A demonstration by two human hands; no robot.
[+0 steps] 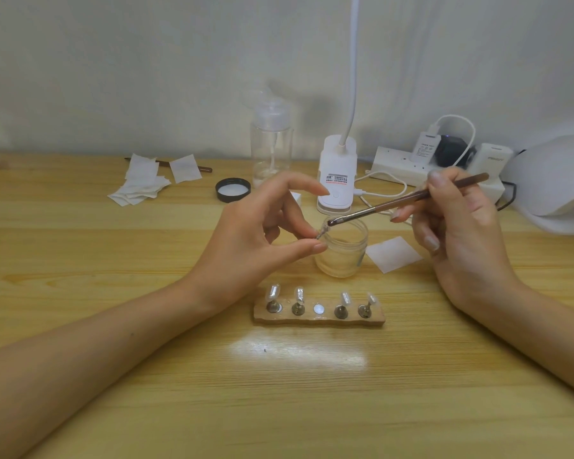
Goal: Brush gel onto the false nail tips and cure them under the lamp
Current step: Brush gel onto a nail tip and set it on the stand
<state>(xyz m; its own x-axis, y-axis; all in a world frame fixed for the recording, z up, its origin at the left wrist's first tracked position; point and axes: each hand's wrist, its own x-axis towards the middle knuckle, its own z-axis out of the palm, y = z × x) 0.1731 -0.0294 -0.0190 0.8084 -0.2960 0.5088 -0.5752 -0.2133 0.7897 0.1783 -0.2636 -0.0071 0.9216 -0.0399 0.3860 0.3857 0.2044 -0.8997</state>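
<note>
My left hand (262,230) pinches a small metal peg with a clear nail tip (322,230) just above the rim of an open glass gel jar (343,251). My right hand (458,226) grips a brown brush (408,198), whose tip touches that nail tip. In front of the jar lies a wooden holder (318,319) carrying several pegs with nail tips, and its middle magnet spot is bare. The white curing lamp (557,180) sits at the far right edge.
The jar's black lid (232,189) lies behind my left hand. Cotton wipes (146,180) and a second brush are at the back left. A clear pump bottle (271,147), a clip desk lamp (337,173), a power strip (411,165) with cables, and one wipe (393,254) lie near.
</note>
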